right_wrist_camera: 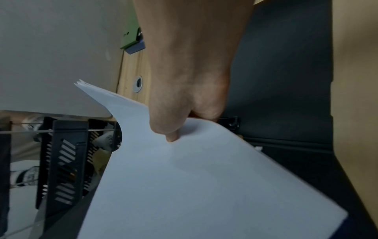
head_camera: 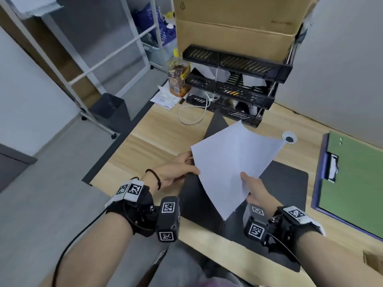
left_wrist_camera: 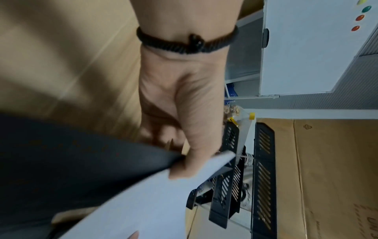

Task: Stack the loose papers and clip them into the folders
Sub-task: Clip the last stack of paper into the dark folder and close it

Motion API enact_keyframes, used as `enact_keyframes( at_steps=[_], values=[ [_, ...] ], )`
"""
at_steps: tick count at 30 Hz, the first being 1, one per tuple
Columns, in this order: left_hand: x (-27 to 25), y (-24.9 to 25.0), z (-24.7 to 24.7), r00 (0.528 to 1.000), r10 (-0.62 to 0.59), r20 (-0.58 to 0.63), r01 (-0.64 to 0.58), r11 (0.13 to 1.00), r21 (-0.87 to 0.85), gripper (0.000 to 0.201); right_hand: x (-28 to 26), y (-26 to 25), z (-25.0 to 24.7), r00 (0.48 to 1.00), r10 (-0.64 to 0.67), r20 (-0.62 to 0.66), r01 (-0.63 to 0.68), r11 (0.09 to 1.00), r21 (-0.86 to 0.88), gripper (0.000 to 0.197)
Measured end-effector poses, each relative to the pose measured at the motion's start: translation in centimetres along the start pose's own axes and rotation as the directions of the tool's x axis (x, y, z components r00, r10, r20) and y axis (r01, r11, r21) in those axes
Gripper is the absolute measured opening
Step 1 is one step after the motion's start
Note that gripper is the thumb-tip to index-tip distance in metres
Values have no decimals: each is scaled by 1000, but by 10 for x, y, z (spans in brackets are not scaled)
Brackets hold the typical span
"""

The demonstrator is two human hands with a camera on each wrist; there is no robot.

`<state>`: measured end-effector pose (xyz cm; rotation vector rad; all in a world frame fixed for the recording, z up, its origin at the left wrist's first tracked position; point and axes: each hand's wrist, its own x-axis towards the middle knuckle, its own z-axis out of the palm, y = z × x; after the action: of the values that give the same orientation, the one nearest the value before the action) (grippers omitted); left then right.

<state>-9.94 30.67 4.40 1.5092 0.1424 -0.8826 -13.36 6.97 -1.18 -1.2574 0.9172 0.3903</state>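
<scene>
Both hands pinch paper stack (head_camera: 232, 162): left hand (head_camera: 176, 170) at edge, right hand (head_camera: 253, 186) at lower side, above open black folder (head_camera: 286, 183). Step: squaring sheets. Next, likely: seat under clip.

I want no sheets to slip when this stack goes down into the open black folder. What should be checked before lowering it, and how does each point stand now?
1. Right hand grips the paper stack, thumb on top: ok.
2. Left hand holds the stack's left edge, thumb on the top sheet: ok.
3. Sheets squared: not ok; the far corner shows staggered edges in the right wrist view.
4. Black folder lies open on the desk under the stack: ok.
5. Folder's clip open to receive paper: cannot tell.
6. Green clipboard lies apart, to the right of the folder: ok.
</scene>
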Motion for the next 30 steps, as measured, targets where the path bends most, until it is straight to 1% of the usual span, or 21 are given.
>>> enact_keyframes(
  at_steps=[4,6,7,8,10,11,12,13,14,15,17,18,19,20,21,22,23,26,27,29,30],
  values=[
    [0,-20,-39,997,16,-79,-19,999,-37,58,7,6,14,1000,23,-11,-23,999,-40,40],
    [-1,-31,-61,981,33,-191,-46,997,-66,59,10,8,21,999,23,-35,-26,997,-69,39],
    [-2,-35,-72,963,23,-270,-48,995,-87,57,11,9,24,999,29,-37,-33,995,-92,39],
    [-2,-38,-82,935,4,-356,-42,994,-100,57,13,12,25,999,37,-36,-41,992,-115,39],
    [1,-48,-106,849,-46,-527,6,997,-77,61,14,18,27,998,53,-33,-57,985,-161,39],
    [3,-52,-116,792,-66,-607,65,998,-24,64,14,21,28,998,60,-30,-64,981,-182,38],
    [6,-57,-124,748,-67,-660,147,987,66,68,14,25,29,997,65,-31,-70,978,-195,38],
    [10,-59,-128,734,-51,-677,219,962,165,70,14,28,29,997,70,-35,-76,976,-202,38],
    [16,-60,-128,748,-29,-663,245,940,236,69,14,31,29,997,71,-42,-78,976,-204,37],
    [23,-59,-123,780,-6,-625,228,934,275,65,13,32,29,996,72,-47,-80,975,-207,37],
    [33,-48,-102,864,-5,-504,152,956,252,49,12,32,27,996,69,-63,-81,973,-215,35],
    [38,-43,-89,905,-30,-424,134,967,218,40,12,31,25,995,65,-72,-79,972,-221,35],
    [41,-38,-77,937,-70,-343,141,972,187,32,11,29,23,995,55,-78,-72,971,-229,34],
    [45,-34,-66,959,-111,-262,162,970,181,28,10,27,19,995,48,-83,-67,969,-239,32],
    [50,-34,-56,970,-138,-202,179,963,200,26,9,25,15,995,45,-87,-66,965,-252,29],
    [56,-36,-50,973,-151,-173,188,957,223,25,7,24,9,995,44,-91,-68,961,-270,26],
    [60,-39,-45,973,-157,-171,195,952,236,25,6,24,3,994,45,-102,-73,954,-291,25],
    [71,-57,-42,956,-156,-247,222,939,263,27,7,30,-19,984,52,-171,-107,938,-330,37],
    [73,-63,-44,949,-153,-276,231,932,278,28,7,34,-28,984,60,-170,-113,939,-326,37],
    [74,-74,-49,940,-143,-309,236,929,286,29,6,41,-43,984,74,-163,-124,938,-324,27],
    [73,-78,-50,938,-134,-321,230,932,281,29,4,44,-50,984,75,-160,-124,937,-327,25]
  ],
)
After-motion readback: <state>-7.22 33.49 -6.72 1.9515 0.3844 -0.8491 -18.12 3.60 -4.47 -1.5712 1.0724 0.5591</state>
